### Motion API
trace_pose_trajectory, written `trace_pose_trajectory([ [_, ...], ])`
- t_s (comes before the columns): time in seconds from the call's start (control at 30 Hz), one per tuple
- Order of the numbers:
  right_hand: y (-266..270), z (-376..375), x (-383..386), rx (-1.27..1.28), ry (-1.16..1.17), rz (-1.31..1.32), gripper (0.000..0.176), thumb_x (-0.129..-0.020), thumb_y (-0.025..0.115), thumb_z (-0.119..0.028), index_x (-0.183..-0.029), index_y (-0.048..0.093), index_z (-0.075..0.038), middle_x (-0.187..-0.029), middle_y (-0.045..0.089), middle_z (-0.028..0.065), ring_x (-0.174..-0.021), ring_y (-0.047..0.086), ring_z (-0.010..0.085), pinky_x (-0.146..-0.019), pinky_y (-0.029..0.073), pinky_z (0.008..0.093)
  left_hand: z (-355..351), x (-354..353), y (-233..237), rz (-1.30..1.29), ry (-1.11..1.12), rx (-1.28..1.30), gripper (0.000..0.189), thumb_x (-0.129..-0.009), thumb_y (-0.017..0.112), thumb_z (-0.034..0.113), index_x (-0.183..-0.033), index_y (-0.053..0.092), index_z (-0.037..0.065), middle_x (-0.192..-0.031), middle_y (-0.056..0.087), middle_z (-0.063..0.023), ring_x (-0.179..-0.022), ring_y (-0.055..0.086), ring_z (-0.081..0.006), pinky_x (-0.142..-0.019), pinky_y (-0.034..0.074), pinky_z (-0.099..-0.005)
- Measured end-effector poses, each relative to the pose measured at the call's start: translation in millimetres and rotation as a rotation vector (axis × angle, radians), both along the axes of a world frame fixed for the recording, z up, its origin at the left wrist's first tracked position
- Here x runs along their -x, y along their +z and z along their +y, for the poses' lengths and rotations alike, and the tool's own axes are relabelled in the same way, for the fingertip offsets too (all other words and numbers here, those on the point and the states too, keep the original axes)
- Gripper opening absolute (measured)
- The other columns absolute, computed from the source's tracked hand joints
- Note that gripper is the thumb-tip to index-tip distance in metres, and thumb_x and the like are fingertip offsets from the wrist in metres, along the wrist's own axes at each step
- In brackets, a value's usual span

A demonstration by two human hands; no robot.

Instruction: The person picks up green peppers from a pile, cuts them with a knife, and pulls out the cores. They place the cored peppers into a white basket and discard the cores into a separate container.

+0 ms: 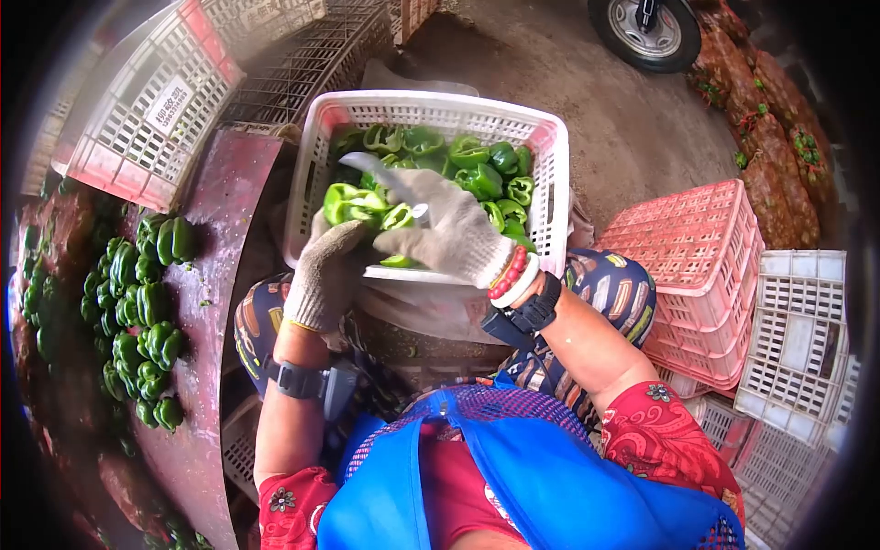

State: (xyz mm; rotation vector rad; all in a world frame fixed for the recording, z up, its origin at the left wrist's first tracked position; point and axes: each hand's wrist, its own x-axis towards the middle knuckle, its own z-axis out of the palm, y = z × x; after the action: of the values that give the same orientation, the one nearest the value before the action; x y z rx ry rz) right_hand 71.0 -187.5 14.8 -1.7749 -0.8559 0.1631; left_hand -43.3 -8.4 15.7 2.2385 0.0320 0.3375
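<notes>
My left hand (325, 273), in a knitted work glove, is closed on a cut green bell pepper (345, 203) whose pale inside faces up. My gloved right hand (449, 225) grips a knife (367, 167); its blade points up and left, just above the pepper, and its handle is mostly hidden by the fingers. Both hands are over the near left part of a white plastic crate (553, 142). Inside that crate lie several cut green peppers (478, 181), some showing hollow insides.
Whole green peppers (137, 302) are piled on a reddish board (215, 266) at left. A white crate (137, 119) stands behind them. Pink crates (683, 247) are stacked at right, beside a white crate (793, 339). A wheel (646, 32) and filled net sacks (779, 137) are at the back right.
</notes>
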Motion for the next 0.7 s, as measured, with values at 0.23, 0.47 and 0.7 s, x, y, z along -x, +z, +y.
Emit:
trace_pose_trajectory([
  [0.23, 13.5, 6.4, 10.3, 0.089, 0.054, -0.28, 0.053, -0.078, 0.087, -0.023, -0.127, 0.071, -0.013, -0.113, 0.069, 0.0148, -0.105, 0.068, 0.0352, -0.089, 0.056, 0.0447, -5.5, -12.0, 16.6, 0.234, 0.097, 1.055, 0.04, -0.101, 0.069, 0.039, -0.122, 0.066, 0.006, -0.11, 0.071, -0.0089, -0.104, 0.068, -0.0265, -0.09, 0.056, -0.0382],
  [0.47, -5.9, 18.7, 26.2, -0.02, 0.025, -0.134, 0.028, -0.089, 0.08, -0.02, -0.114, 0.072, -0.009, -0.099, 0.073, 0.0127, -0.087, 0.072, 0.0302, -0.08, 0.058, 0.0399, -13.3, -22.3, -17.4, 0.405, 0.382, 1.663, 0.037, -0.104, 0.066, 0.04, -0.119, 0.064, 0.007, -0.103, 0.069, -0.0077, -0.089, 0.069, -0.0215, -0.078, 0.06, -0.0374],
  [0.7, -7.6, 20.0, 29.3, -0.065, -0.004, 0.13, 0.021, -0.093, 0.078, -0.015, -0.111, 0.072, -0.006, -0.098, 0.076, 0.0156, -0.087, 0.075, 0.0245, -0.077, 0.058, 0.0355, 1.0, -26.2, -22.5, 0.537, 0.279, 1.718, 0.038, -0.104, 0.061, 0.044, -0.123, 0.061, 0.011, -0.1, 0.066, -0.0085, -0.083, 0.069, -0.0205, -0.066, 0.06, -0.0361],
])
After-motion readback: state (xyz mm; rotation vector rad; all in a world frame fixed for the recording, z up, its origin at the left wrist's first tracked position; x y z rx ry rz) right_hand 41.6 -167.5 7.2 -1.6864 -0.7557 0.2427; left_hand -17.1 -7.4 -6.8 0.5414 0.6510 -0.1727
